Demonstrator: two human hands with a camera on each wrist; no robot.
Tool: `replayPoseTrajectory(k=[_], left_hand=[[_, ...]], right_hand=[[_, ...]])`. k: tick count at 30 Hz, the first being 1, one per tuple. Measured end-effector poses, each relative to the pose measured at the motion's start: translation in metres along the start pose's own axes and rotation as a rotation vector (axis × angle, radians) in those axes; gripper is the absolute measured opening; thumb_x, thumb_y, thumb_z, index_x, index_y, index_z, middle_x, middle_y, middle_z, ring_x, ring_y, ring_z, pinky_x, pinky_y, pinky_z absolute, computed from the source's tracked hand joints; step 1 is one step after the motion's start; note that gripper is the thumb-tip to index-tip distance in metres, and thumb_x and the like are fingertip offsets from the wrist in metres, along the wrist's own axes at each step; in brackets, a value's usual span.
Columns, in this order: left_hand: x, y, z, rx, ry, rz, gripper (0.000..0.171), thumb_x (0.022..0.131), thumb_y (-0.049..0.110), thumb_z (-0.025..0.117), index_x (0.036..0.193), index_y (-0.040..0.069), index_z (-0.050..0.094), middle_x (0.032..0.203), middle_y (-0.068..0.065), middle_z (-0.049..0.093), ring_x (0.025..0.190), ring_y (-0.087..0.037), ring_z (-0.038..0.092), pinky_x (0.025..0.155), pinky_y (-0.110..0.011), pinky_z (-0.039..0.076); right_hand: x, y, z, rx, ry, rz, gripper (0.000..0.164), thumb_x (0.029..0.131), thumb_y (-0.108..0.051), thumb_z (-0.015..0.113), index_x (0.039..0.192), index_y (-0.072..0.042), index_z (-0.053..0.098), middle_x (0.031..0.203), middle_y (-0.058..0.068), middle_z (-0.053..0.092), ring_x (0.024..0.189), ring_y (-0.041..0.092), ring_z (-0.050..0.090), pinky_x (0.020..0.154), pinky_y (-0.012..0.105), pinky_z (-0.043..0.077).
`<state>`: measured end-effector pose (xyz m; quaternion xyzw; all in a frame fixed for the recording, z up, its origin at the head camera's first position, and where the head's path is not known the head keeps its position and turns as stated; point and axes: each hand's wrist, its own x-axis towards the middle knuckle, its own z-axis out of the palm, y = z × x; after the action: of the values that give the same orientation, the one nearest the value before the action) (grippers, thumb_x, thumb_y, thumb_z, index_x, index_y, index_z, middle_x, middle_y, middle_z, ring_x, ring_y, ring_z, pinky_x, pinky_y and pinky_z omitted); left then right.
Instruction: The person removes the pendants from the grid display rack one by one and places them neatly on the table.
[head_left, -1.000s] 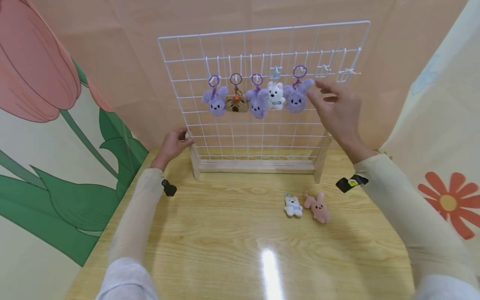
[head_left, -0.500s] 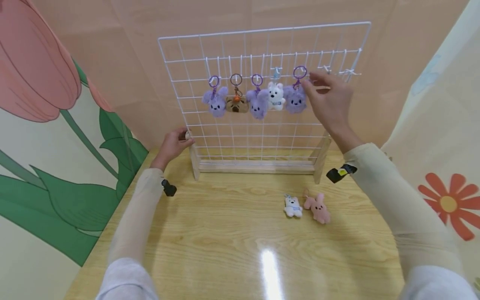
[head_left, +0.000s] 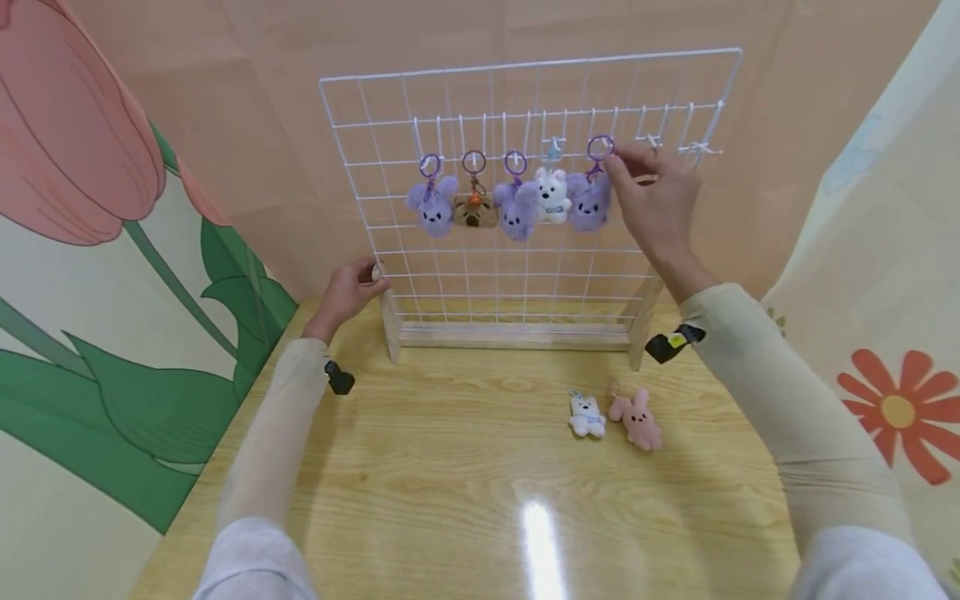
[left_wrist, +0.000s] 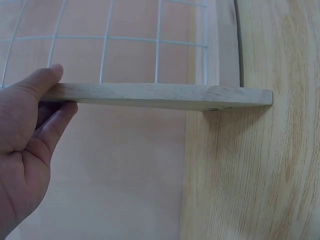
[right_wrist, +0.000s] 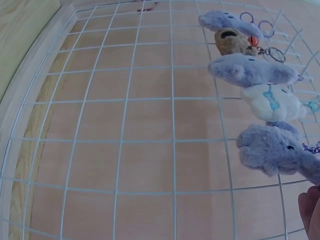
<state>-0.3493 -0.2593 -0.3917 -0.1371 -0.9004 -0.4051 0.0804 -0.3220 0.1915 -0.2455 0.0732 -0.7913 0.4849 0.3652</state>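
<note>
My left hand (head_left: 350,292) grips the wooden side post (left_wrist: 150,92) of the wire grid rack (head_left: 517,337), thumb on one face and fingers on the other in the left wrist view. My right hand (head_left: 663,204) pinches the ring edge of the rightmost purple plush keychain (head_left: 589,202), which hangs from a hook. Left of it hang a white bear keychain (head_left: 552,197), a purple plush keychain (head_left: 516,212), a brown one (head_left: 476,212) and another purple one (head_left: 435,208). Only fingertips (right_wrist: 311,212) of the right hand show in the right wrist view, close to the purple plush.
A white bear keychain (head_left: 587,416) and a pink bunny keychain (head_left: 638,420) lie on the wooden table (head_left: 420,483) before the rack. White hooks (head_left: 699,148) stick out on the grid's right side. A peach backdrop (head_left: 225,50) hangs behind.
My right hand has moved left from beside the purple plush's ear to its ring, and the plush has shifted slightly. The left hand stays on the post.
</note>
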Motion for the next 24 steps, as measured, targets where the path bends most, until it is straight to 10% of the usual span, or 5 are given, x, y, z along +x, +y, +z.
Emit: replayPoseTrajectory(k=[24], left_hand=[[0.001, 0.0002, 0.0004, -0.008, -0.003, -0.019, 0.045, 0.098, 0.011, 0.071, 0.136, -0.008, 0.057, 0.122, -0.025, 0.066, 0.115, -0.037, 0.064, 0.094, -0.048, 0.056]], right_hand=[[-0.0034, -0.0012, 0.0021, 0.111, 0.088, 0.013, 0.018, 0.095, -0.026, 0.074, 0.095, -0.01, 0.082, 0.084, -0.012, 0.069, 0.076, 0.005, 0.061, 0.066, 0.017, 0.049]])
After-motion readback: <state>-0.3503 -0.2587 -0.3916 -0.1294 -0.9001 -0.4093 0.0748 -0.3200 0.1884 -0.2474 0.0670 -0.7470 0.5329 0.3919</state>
